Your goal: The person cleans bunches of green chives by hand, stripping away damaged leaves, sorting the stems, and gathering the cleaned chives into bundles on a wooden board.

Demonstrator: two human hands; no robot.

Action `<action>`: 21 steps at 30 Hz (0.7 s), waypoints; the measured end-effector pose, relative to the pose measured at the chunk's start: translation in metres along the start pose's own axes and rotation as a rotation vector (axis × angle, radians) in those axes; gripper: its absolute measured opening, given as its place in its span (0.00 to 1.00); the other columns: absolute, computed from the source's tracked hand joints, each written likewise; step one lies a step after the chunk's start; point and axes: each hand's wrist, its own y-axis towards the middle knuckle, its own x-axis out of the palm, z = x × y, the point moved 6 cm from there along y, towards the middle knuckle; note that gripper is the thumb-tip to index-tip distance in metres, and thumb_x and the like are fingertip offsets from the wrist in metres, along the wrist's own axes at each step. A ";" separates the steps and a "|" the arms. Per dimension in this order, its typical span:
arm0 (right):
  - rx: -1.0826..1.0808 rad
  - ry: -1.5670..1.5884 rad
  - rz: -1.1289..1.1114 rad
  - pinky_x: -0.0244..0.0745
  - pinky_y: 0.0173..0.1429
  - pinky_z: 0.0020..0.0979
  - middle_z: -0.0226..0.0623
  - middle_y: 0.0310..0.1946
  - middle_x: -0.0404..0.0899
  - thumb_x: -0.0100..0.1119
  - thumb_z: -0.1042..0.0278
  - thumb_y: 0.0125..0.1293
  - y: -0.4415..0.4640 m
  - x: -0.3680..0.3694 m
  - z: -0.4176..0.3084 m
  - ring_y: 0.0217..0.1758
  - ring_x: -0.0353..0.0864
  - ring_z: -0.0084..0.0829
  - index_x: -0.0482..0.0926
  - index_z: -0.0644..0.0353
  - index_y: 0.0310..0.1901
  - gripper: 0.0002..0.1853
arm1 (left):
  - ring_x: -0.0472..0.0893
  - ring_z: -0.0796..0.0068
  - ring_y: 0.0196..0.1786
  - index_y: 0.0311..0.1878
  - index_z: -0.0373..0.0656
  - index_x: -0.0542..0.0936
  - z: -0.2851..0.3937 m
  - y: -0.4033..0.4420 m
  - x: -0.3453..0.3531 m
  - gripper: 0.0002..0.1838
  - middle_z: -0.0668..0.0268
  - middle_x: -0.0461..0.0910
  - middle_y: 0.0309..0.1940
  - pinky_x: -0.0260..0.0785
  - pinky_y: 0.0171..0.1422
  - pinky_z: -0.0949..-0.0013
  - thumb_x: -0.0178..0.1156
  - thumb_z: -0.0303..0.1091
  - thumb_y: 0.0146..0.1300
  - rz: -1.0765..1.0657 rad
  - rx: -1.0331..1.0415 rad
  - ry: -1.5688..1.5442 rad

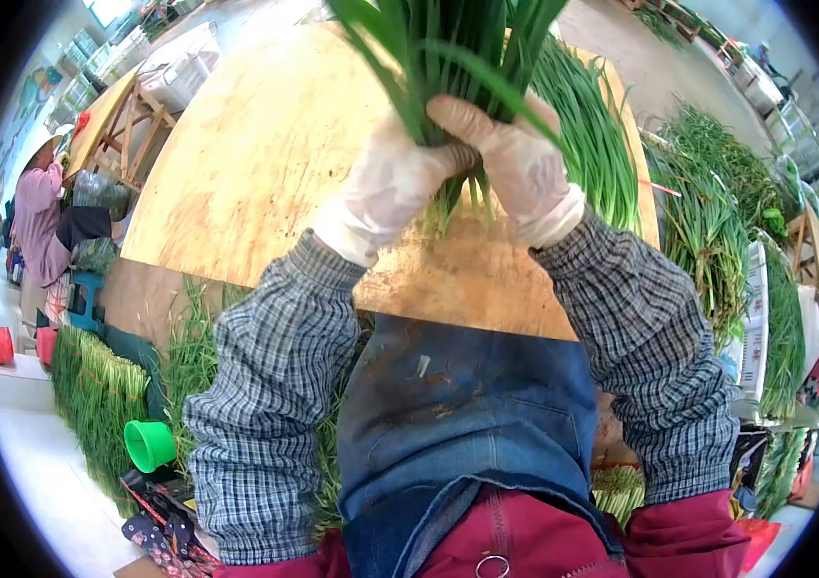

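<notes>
Both gloved hands are wrapped around a bunch of chives, held upright above the table with its leaves fanning out past the top of the view. My left hand closes on the bunch from the left, its thumb pointing inward. From the right, my right hand grips it, thumb laid across the front of the leaves. The lower ends stick out below the hands. Beyond the right hand, a pile of loose chives lies along the right side of the wooden table.
Tied chive bundles stand at the lower left near a green bucket. More greens are heaped right of the table, beside a white crate. A person in pink sits at another table on the left.
</notes>
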 end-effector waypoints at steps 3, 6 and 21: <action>-0.164 -0.292 0.027 0.74 0.45 0.27 0.44 0.36 0.80 0.60 0.63 0.58 0.022 -0.017 -0.026 0.38 0.80 0.33 0.75 0.67 0.44 0.17 | 0.78 0.66 0.41 0.46 0.30 0.73 0.019 0.027 0.006 0.20 0.55 0.78 0.37 0.73 0.47 0.69 0.63 0.28 0.50 -0.011 0.029 0.146; -0.056 -0.269 -0.010 0.76 0.39 0.26 0.38 0.35 0.80 0.58 0.64 0.61 0.052 -0.049 -0.038 0.33 0.78 0.26 0.75 0.68 0.44 0.15 | 0.79 0.69 0.39 0.45 0.33 0.76 0.036 0.064 0.023 0.19 0.58 0.80 0.37 0.72 0.47 0.70 0.62 0.36 0.54 -0.126 0.059 0.204; 0.639 -0.114 0.307 0.80 0.31 0.36 0.45 0.31 0.79 0.64 0.66 0.56 0.055 -0.203 0.090 0.28 0.79 0.35 0.75 0.74 0.41 0.18 | 0.69 0.78 0.12 0.28 0.35 0.79 -0.103 0.133 0.131 0.20 0.66 0.74 0.15 0.60 0.14 0.76 0.65 0.47 0.53 -0.213 -0.459 -0.124</action>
